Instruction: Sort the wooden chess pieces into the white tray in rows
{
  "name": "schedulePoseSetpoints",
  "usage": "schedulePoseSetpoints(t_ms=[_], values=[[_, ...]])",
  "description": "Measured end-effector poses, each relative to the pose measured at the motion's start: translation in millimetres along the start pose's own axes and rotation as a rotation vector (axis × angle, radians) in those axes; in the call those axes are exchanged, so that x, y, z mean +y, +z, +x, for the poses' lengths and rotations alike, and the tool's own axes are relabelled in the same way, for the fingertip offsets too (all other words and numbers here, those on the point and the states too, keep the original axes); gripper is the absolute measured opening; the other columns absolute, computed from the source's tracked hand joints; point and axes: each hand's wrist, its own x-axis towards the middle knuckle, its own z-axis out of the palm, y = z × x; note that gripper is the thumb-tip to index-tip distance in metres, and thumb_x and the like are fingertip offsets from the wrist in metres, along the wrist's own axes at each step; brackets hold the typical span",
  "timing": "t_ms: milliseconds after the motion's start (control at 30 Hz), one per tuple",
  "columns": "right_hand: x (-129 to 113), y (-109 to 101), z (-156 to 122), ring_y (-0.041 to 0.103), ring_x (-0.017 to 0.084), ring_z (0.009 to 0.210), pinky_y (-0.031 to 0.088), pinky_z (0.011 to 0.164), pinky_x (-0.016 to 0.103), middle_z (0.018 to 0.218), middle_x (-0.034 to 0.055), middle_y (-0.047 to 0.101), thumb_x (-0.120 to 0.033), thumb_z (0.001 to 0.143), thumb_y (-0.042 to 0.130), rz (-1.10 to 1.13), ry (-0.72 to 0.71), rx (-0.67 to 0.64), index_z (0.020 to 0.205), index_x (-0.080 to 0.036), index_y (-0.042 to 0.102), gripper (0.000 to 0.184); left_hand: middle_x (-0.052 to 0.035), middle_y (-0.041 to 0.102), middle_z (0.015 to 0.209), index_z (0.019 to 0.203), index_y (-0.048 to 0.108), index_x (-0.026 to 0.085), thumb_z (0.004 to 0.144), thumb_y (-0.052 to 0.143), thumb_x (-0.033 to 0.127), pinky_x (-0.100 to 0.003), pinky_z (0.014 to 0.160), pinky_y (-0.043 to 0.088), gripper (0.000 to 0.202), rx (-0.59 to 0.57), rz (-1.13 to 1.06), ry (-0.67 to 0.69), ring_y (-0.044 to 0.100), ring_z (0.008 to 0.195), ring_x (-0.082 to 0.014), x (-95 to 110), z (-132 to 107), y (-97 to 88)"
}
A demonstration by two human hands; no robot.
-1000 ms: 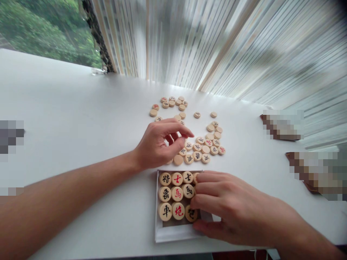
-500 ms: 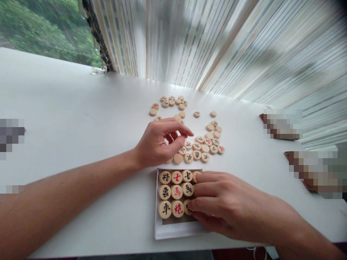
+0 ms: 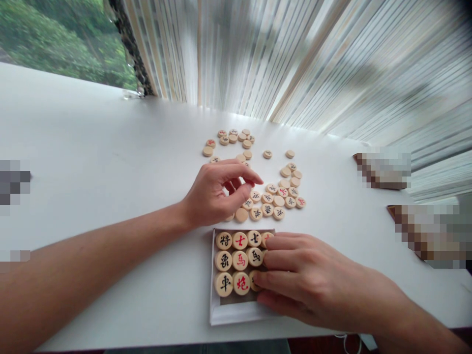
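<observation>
A shallow white box lies near the table's front edge with round wooden chess pieces set in rows inside, marked in black and red. My right hand lies flat over the box's right half, fingertips touching the pieces of the third column. My left hand hovers just behind the box over a heap of loose pieces, its fingers curled in a pinch; what sits between them is hidden.
More loose pieces are scattered farther back on the white table. Two brown-edged blurred objects lie at the right. Striped curtains hang behind the table, with a window at the left.
My right hand's fingers have slid left across the lower row and now cover the bottom right piece. My left hand has hardly moved.
</observation>
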Motion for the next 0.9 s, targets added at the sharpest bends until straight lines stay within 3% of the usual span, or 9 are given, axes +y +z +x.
schedulePoseSetpoints(t_ms=[900], values=[[0.5,-6.0,3.4,0.049,0.020,0.074,0.035,0.068,0.036,0.078,0.0027,0.066,-0.016,0.105,0.064,-0.066,-0.028,-0.035,0.084,-0.017,0.074,0.023,-0.0067,0.078,0.085,0.094,0.082,0.012,0.087,0.061,0.011,-0.023,0.060,0.056,0.023,-0.001,-0.016,-0.033,0.070,0.071,-0.0140,0.0,0.7,0.7]])
